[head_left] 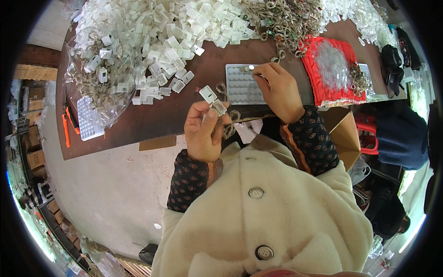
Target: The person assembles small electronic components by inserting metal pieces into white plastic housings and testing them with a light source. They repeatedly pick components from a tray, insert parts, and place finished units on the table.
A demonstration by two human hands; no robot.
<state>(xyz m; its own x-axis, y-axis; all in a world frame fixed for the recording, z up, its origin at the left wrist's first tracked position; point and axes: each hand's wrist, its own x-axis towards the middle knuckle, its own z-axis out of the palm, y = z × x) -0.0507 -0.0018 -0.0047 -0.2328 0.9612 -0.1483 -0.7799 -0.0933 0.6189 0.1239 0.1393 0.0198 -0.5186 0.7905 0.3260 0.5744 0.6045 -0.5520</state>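
Observation:
In my left hand [201,131] is a small white plastic case [212,100], pinched between thumb and fingers with its lid part tipped up. Looped clear-coated wire cords [230,122] hang beside those fingers. The right hand [279,90] reaches over a pale tray [242,87] with rows of round pockets. Its thumb and index finger come together at the tray's upper right, against a round silver button cell [251,68]. Another button cell lies just left of it. The other pockets I can make out show no silver cell.
A large heap of white plastic cases [170,37] covers the table's far left, with tangled wire cords [288,18] behind the tray. A red padded cloth [318,92] holding clear plastic bits lies right. Orange-handled pliers [69,122] and another tray [90,117] lie left.

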